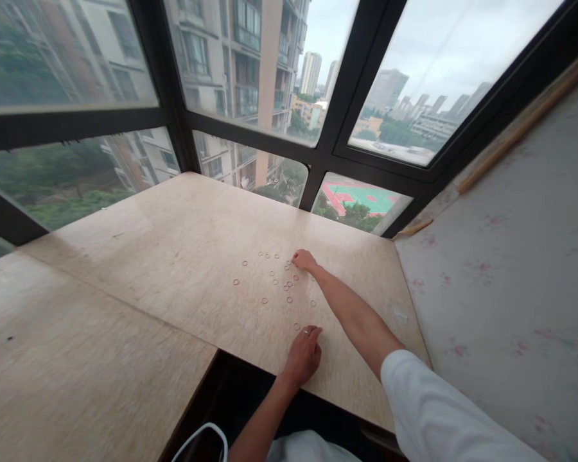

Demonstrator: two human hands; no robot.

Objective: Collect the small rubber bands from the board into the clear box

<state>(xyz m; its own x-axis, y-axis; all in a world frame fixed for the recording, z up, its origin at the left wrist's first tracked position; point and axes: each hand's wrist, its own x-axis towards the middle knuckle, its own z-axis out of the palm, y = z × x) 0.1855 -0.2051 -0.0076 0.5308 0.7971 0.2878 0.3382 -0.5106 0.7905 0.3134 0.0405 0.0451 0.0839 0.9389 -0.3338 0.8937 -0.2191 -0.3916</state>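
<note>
Several small thin rings lie scattered on the beige stone sill, among them a reddish ring (236, 282) at the left and a pale ring (313, 303) at the right. My right hand (303, 259) reaches to the far side of the group, its fingers pinched together at a ring (289, 262); whether they grip it is too small to tell. Near the front edge my left hand (305, 355) rests with fingers bent together, close beside another ring (297, 326). A ring band shows on one of its fingers. What its fingertips hold, if anything, is hidden.
Dark-framed windows (322, 151) border the far side of the stone sill (173, 224). A patterned wall (501, 276) stands at the right. A white cable (207, 426) loops below the front edge, and a small dark speck (9, 338) lies far left.
</note>
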